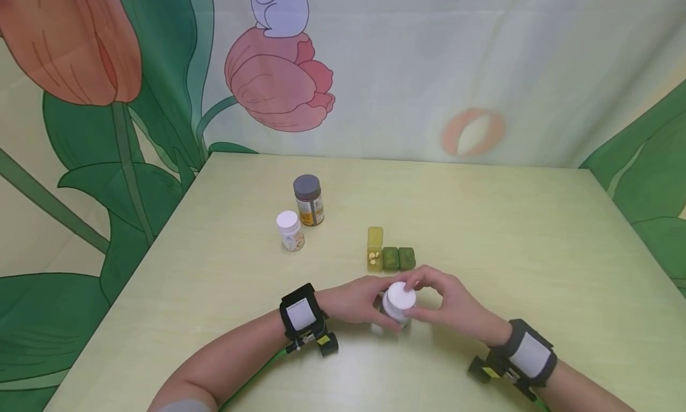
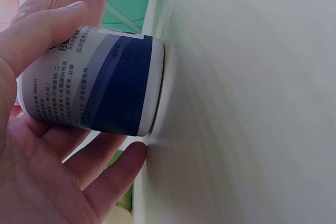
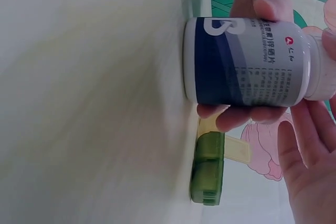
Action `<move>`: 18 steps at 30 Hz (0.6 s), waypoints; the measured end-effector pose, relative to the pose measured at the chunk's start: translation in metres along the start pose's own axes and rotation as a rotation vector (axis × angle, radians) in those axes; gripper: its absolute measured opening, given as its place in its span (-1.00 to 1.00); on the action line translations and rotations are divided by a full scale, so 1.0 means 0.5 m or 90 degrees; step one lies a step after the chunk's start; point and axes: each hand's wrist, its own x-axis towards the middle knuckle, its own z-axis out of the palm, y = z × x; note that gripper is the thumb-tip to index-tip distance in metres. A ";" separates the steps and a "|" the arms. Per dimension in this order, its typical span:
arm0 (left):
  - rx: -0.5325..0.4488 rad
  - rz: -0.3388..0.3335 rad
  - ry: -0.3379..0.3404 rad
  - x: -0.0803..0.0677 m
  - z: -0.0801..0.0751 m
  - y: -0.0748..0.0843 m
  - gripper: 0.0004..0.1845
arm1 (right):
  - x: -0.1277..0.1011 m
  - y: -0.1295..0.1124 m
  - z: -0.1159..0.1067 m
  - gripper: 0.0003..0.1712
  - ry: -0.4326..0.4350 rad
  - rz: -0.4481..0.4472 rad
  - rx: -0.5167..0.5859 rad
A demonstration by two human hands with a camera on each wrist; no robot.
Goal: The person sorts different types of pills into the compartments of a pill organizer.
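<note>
A white pill bottle (image 1: 395,305) with a blue and grey label stands upright on the table, its white cap on top. My left hand (image 1: 361,302) grips the bottle's body, thumb on the near side and fingers round the far side. The fingers and thumb of my right hand (image 1: 447,299) pinch the white cap (image 1: 402,295). In the right wrist view the label (image 3: 247,64) faces the camera between both hands. Just beyond the hands lies a small pill organizer (image 1: 391,258); its yellow left compartment has the lid up and several pale tablets inside, while the two green ones are closed.
Further back on the left stand a smaller white bottle (image 1: 291,231) and a dark brown jar (image 1: 309,200) with a grey lid. The pale table (image 1: 509,233) ends at a printed curtain (image 1: 396,72) with tulips.
</note>
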 end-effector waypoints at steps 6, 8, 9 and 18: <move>0.010 -0.002 0.007 0.003 -0.001 0.000 -0.35 | 0.012 -0.003 0.008 -0.41 0.020 -0.005 -0.047; 0.014 -0.003 0.011 0.003 0.001 -0.001 -0.43 | 0.015 -0.004 0.011 -0.31 0.019 0.000 -0.053; 0.013 -0.003 0.011 0.003 0.001 -0.002 -0.45 | 0.015 -0.005 0.011 -0.26 0.017 0.001 -0.052; 0.017 -0.006 0.010 0.002 0.000 -0.004 -0.30 | -0.005 -0.014 -0.005 -0.30 -0.040 -0.007 -0.027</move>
